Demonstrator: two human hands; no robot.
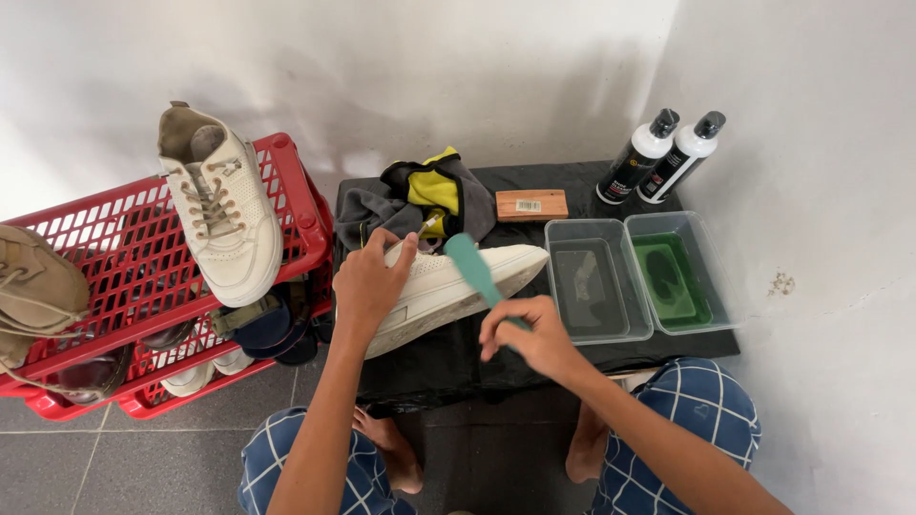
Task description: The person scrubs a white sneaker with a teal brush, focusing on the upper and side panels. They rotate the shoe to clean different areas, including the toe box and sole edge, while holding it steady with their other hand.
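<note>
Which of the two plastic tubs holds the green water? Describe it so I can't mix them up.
Start at the low black table against the wall. Two clear plastic tubs sit side by side at its right end, in front of two white bottles. The green tub is the outer one, nearest the right wall; its neighbour, the grey tub, holds murky greyish water.

The person wears blue shorts [697, 420] with a white windowpane check, arms and feet bare.

A makeshift shoe-cleaning corner in a home or small shop: a low table draped in black cloth [534, 181] stands on grey floor tiles [57, 458] against bare white walls [477, 67]. At nine o'clock, red plastic crates [124, 248] hold worn shoes; at two o'clock stand two white spray bottles [660, 157].
</note>
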